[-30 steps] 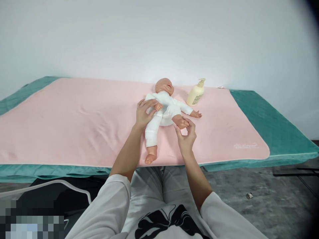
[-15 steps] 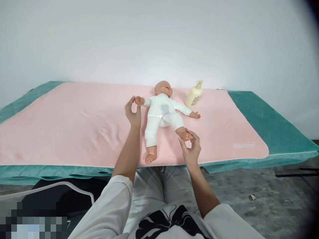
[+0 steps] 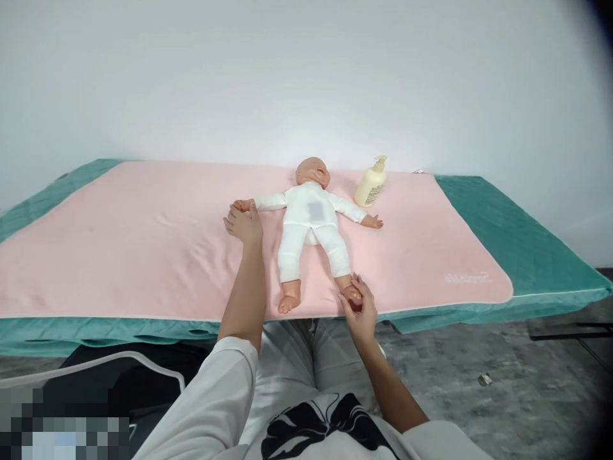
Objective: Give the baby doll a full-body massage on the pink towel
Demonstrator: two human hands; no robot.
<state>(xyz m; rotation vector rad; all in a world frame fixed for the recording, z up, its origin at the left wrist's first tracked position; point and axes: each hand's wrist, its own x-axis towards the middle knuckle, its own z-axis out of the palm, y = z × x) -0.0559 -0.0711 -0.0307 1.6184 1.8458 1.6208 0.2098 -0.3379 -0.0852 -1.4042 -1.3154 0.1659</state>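
Observation:
A baby doll (image 3: 299,207) with a white cloth body lies on its back on a pink mat (image 3: 119,255). Its arms are spread and both legs point toward me. My left hand (image 3: 244,223) is closed around the doll's hand at the end of the arm on the left. With thumb and fingers, my right hand (image 3: 361,313) grips the doll's foot (image 3: 352,292) on the right. The doll's other foot (image 3: 290,297) rests free near the mat's front edge. A grey patch shows on its chest.
Beyond the doll's outstretched right-side arm stands a cream pump bottle (image 3: 370,185). The mat covers a teal padded table (image 3: 517,236), which backs onto a white wall (image 3: 306,76). A dark chair-like object with a pale frame (image 3: 129,358) sits below at the left.
My left hand has drawn the doll's arm outward and down, straightening it. My right hand has brought the bent leg down toward me, so it now lies straighter.

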